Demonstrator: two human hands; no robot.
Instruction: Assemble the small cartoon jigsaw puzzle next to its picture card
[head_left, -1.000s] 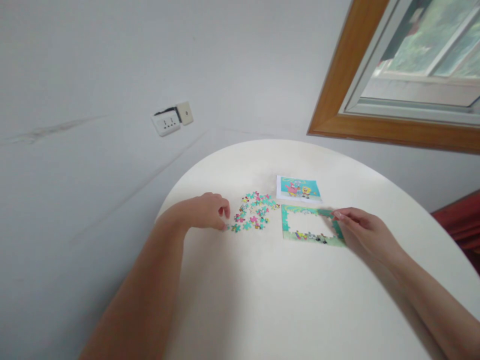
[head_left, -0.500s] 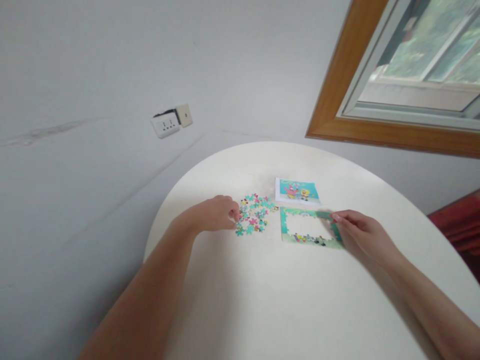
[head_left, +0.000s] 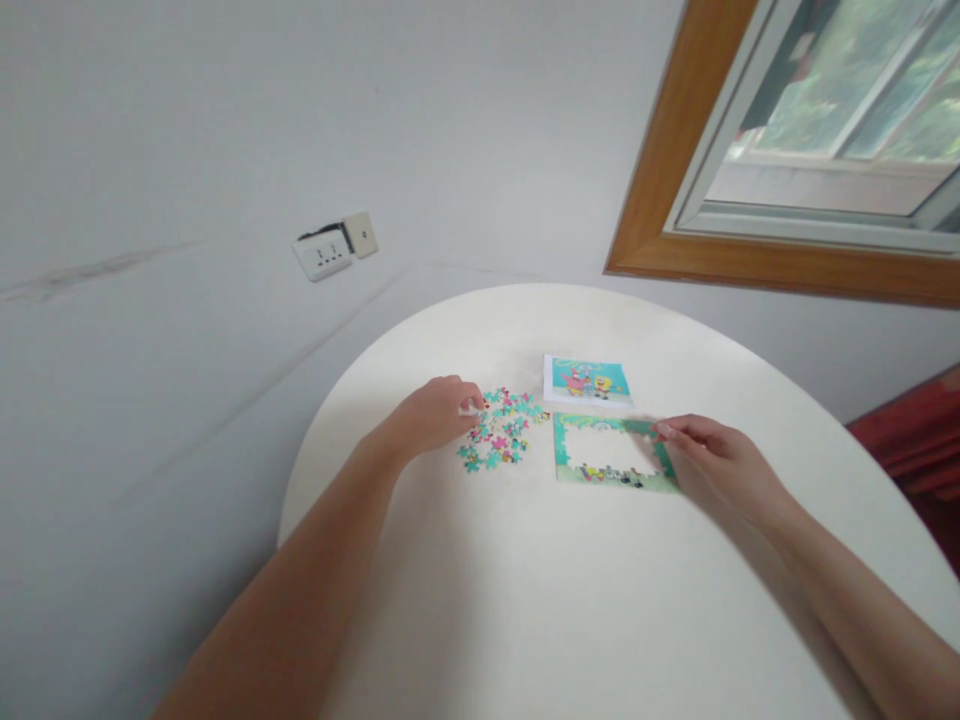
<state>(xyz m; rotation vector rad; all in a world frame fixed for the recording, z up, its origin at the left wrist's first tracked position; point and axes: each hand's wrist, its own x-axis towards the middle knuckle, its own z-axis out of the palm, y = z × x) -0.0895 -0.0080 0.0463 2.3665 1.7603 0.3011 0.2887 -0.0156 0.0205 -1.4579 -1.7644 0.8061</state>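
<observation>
The left hand [head_left: 439,412] curls its grip over the piece pile [head_left: 502,432] at its 10 o'clock edge, closure unclear. The pile lies at 9 o'clock of the puzzle frame [head_left: 600,474]. The right hand [head_left: 720,462] rests flat, unclenched, on the frame. Better to pinch a single piece, with the frame held steady.

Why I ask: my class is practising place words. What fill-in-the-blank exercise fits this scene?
1. The left hand touches a pile of loose puzzle ____.
2. That pile lies to the ____ of the frame.
3. The right hand rests on the frame's ____ edge.
Missing words: pieces; left; right.
</observation>
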